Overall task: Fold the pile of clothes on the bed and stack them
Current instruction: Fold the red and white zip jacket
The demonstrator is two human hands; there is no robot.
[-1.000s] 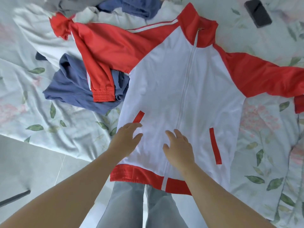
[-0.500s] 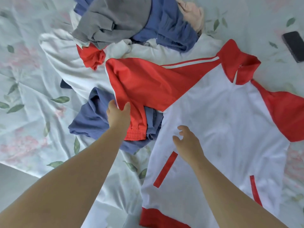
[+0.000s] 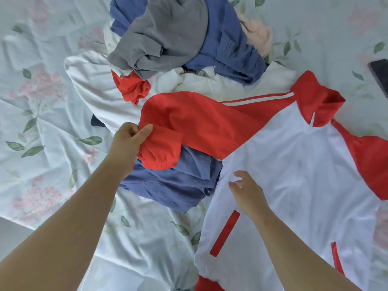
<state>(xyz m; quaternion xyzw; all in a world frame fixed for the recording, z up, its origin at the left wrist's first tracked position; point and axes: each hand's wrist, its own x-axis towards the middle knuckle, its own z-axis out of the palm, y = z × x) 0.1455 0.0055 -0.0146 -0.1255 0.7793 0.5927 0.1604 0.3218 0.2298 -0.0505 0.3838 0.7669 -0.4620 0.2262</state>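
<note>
Bedsheet [image 3: 42, 143], floral print, fills the far L. Next in, the left hand [image 3: 128, 141] pinches the jacket's red sleeve [image 3: 189, 122] at a bend just above the cuff [image 3: 159, 164], thumb on top, fingers curled into the fabric. Sleeve end is doubled over & droops onto a crumpled blue garment [image 3: 174, 187] lying under it. Behind, top centre, sits the unfolded pile [image 3: 226, 45]: grey top [image 3: 163, 32] over a blue piece, peach item [image 3: 259, 36] at its R edge, white cloth [image 3: 90, 85] & a red scrap [image 3: 132, 89] nearer the camera.

Moving R, the right hand [image 3: 247, 192] hangs over the white jacket [image 3: 304, 185] near the armpit seam, fingers loosely spread, gripping nothing; can't tell if the fingertips touch the cloth. Jacket lies front up (pocket trims show) & mostly flat on the bed, red collar [image 3: 315, 101] toward the top R, other red sleeve [image 3: 367, 164] running off the R edge. Dark phone [image 3: 380, 74] sits on the sheet at far R, apart from the clothes.

Step in hand, imo: first fold of the jacket, i.e. bringing the pinched sleeve in across the chest. Nothing folded or stacked in view, so the task looks early. Next move prob. calls for lifting the sleeve clear of the blue garment so that doesn't drag along, then laying it flat over the white front, w/ the free hand pinning the body at the shoulder line so it doesn't shift.
</note>
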